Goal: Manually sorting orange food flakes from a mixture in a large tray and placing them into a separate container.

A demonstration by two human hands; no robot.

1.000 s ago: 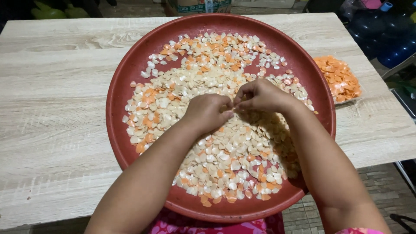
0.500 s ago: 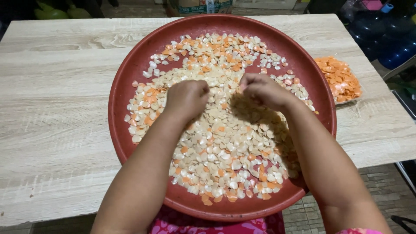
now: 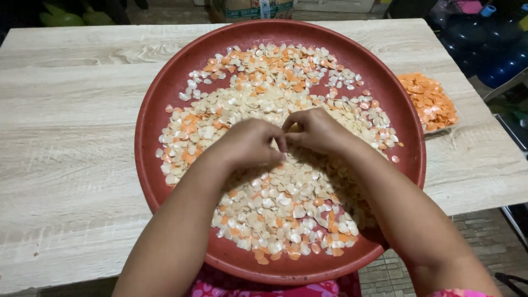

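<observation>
Counter: the pale wood-grain counter carried everything, with bare room on the left; its near edge ran under the forearms.
Tray: a round red tray filled the middle, its near rim overhanging the counter edge.
Chips: the mixed chips, cream and orange, lay spread across the tray — many orange ones still among the cream, so the sorting looked well short of done.
Sorted pile: an orange pile sat right of the tray, close to the counter's right edge.
Left hand: the left hand rested on the chips, grip curled, fingertips pinched together.
Right hand: the right hand touched the left — whether either pinch held a chip, I cannot tell.
</observation>
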